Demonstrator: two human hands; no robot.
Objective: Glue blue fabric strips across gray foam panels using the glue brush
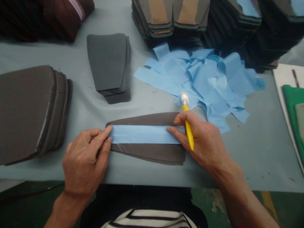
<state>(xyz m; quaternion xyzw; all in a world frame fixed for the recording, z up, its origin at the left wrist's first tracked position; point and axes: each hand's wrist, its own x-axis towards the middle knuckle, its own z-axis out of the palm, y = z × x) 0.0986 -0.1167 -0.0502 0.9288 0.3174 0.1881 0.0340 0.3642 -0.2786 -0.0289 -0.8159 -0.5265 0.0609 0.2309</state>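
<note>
well, left hand point(83, 161): finger and thumb drawn together on the left end of a flat, light blue ribbed fabric strip point(140, 134).
right hand point(209, 142): holding a slim yellow stick with a white tip point(188, 129), thumb on the strip's right end.
blue strip: lengthwise across dark grey-brown tapered panels point(152, 155); looks light, soft, easily skewed, with loose threads nearby; i'd take both ends, gently taut.
panels: seem pliable but firmer than the strip; steady them flat by the edges.
yellow stick: probably light and stiff; grip the shaft.
loose heap of light blue fabric strips point(218, 82): likely to tangle; lift one by an end.
small stack of dark grey tapered pieces point(106, 60): might slide apart; cradle both sides.
</note>
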